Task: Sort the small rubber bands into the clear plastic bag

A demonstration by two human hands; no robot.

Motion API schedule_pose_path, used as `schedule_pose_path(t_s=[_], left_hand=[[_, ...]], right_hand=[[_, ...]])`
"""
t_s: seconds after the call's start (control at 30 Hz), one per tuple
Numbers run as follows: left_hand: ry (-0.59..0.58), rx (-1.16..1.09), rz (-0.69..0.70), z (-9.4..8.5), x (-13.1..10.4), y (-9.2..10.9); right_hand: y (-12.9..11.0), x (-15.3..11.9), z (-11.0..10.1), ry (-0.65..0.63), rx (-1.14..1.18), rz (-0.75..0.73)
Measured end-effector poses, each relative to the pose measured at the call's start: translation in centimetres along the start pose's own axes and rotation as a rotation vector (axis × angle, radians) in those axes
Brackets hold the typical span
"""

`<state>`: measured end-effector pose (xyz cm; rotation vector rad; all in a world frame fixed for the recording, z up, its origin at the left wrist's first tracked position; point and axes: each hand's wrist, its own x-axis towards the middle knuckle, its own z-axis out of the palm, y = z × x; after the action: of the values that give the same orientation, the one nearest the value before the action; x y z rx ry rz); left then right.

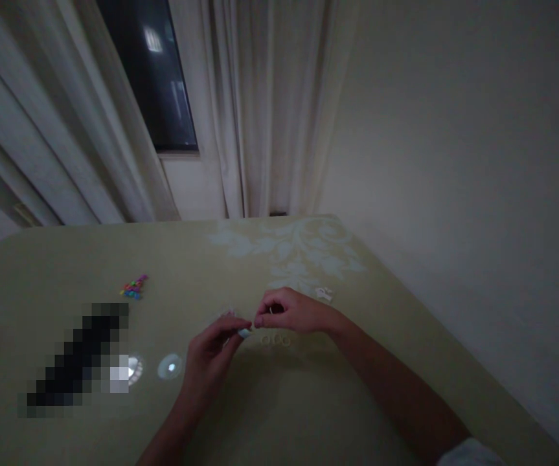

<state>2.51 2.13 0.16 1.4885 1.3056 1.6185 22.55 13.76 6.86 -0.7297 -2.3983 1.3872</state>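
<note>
My left hand is closed, pinching a small pale-blue piece between thumb and fingers. Just to its right, my right hand has thumb and fingertips pressed together; whatever they grip, if anything, is too small to make out. The fingertips of both hands almost meet above the table. Below them lie several thin, pale rings in a row. Partly hidden behind my left hand is a small clear or whitish item. Some small white pieces rest beyond my right wrist.
A pile of small, brightly coloured pieces sits at the left on the glossy table. Nearer me, a dark, elongated shape is pixelated. Round light reflections shine beside it. A wall borders the right edge; curtains hang behind.
</note>
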Motion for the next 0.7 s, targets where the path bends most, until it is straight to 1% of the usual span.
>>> schedule_pose_path(t_s=[0.1,0.23,0.5,0.7], left_hand=[[0.012,-0.029,0.05,0.0,0.0,0.0],[0.024,-0.034,0.098,-0.1,0.1,-0.1],[0.015,-0.032,0.07,-0.2,0.1,0.3],[0.025,-0.031,0.032,0.1,0.0,0.2]], right_hand=[[-0.7,-0.2,0.4,-0.039,0.075,0.022],[-0.9,-0.1,1.1,-0.029,0.157,0.068],[-0.7,0.0,1.9,0.01,0.219,0.105],[-1.0,-0.1,1.8,0.053,0.136,0.074]])
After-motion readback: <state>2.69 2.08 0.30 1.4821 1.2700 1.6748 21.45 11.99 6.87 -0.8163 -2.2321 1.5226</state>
